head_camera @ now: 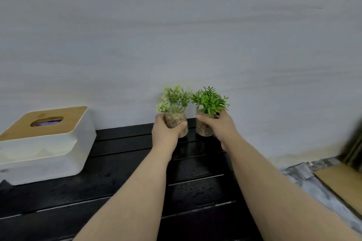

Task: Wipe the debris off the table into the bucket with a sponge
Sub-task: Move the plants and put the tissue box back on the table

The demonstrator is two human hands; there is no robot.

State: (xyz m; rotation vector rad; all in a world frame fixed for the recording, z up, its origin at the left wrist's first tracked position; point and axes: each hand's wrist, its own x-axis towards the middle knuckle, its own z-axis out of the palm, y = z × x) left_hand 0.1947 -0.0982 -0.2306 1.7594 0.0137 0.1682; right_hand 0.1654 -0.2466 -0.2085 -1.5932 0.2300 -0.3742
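Note:
Two small potted plants in clear jars filled with pebbles stand at the far edge of the black slatted table (121, 178), close to the wall. My left hand (165, 130) grips the left plant jar (176, 121), the one with pale green leaves. My right hand (219, 125) grips the right plant jar (204, 129), whose leaves are brighter green. Both jars look upright and touch or nearly touch the tabletop. No sponge, bucket or debris is in view.
A white tissue box (45, 146) with a wooden lid sits at the table's left. A grey wall rises right behind the table. To the right, off the table, lie a cardboard sheet (340, 182) on a mottled floor and a blurred dark object (354, 143).

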